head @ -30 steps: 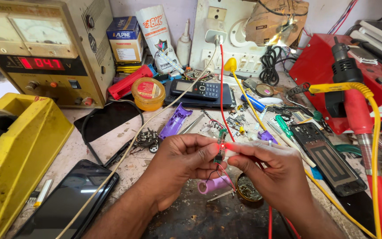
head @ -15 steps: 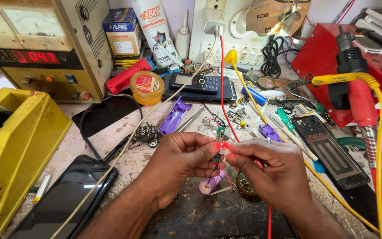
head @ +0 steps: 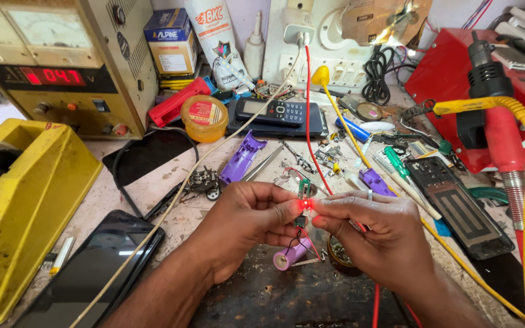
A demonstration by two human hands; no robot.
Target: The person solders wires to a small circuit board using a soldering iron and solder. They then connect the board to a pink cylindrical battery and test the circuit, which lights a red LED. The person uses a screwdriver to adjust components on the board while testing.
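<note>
Item: small green circuit board (head: 303, 193) with red glowing light; we are pinching it in our left hand (head: 247, 222) grip, right hand (head: 377, 234) grip grasping thin red wire (head: 308, 109) against it, above cluttered tabletop (head: 171, 176).

Red digit display (head: 53, 76) on beige bench power supply (head: 62, 61), far left; pale analogue meter window (head: 39, 28) above it. Blue-and-white carton (head: 172, 41) upright at back, beside supply. White pouch (head: 216, 36) with red and blue print leaning right of carton. Round amber jar (head: 204, 117), red-and-white label on lid, in front of carton. Keypad phone (head: 274, 113), small grey screen, right of jar. Smartphone (head: 92, 273), dark screen up, bottom left.
</note>
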